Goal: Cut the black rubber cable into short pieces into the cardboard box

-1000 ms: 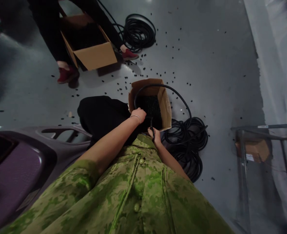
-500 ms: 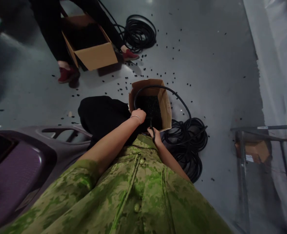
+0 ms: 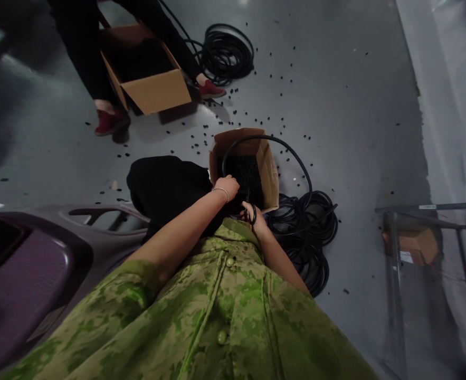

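Observation:
My left hand (image 3: pixel 228 186), with a bracelet at its wrist, is closed around the end part of a black hose (image 3: pixel 274 138). From that hand the hose arches over an open cardboard box (image 3: pixel 271 182) and runs down to a loose coil on the floor. Small black pieces (image 3: pixel 244 170) fill the bottom of the box. Over its near edge, my right hand (image 3: pixel 258 220) grips black-handled scissors (image 3: pixel 254 213), fingers in the handles. Their dark blades point toward the box and are hard to make out against the black pieces.
Black hose coils (image 3: pixel 307 269) lie right of the box. Another person's legs (image 3: pixel 72 53) straddle a second cardboard box (image 3: pixel 157 94), beside another hose coil (image 3: pixel 227 55). Black bits scatter over the floor. A purple chair (image 3: pixel 30 285) is at left, a metal frame (image 3: pixel 395 269) at right.
My right hand with the scissors has moved slightly up and to the right, and its fingers have shifted. My left hand and the hose arch have shifted slightly right.

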Tool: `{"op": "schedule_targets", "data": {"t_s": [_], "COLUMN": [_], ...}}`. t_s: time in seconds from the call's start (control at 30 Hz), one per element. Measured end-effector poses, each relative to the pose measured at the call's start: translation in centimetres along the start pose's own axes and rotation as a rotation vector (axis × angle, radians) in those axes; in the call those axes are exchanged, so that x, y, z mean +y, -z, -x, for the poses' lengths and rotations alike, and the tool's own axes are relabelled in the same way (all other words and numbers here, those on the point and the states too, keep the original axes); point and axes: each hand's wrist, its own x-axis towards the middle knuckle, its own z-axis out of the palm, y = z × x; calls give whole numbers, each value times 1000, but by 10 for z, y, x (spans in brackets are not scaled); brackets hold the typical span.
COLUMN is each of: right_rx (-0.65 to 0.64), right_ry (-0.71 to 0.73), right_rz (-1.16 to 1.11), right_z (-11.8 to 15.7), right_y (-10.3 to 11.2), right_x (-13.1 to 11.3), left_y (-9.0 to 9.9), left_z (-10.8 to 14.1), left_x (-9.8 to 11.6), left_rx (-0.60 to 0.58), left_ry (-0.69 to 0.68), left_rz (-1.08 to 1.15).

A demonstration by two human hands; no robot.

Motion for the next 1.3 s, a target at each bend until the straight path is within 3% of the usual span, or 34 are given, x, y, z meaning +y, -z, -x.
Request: {"op": "schedule_targets", "data": {"t_s": [0.27, 0.6, 1.3], "right_rx": [41, 90, 101], "right_ry": [64, 202, 305], "right_rz": [-4, 221, 399], "right_z": [-2, -7, -18], "right_y": [-3, -8, -2], "right_x": [2, 11, 19], "left_y": [-2, -17, -3], "left_z": [-2, -14, -3], "left_x": [-1, -7, 0], "left_rx": [29, -32, -86], "left_ry": [-6, 32, 97], "left_rz": [13, 92, 12]}}
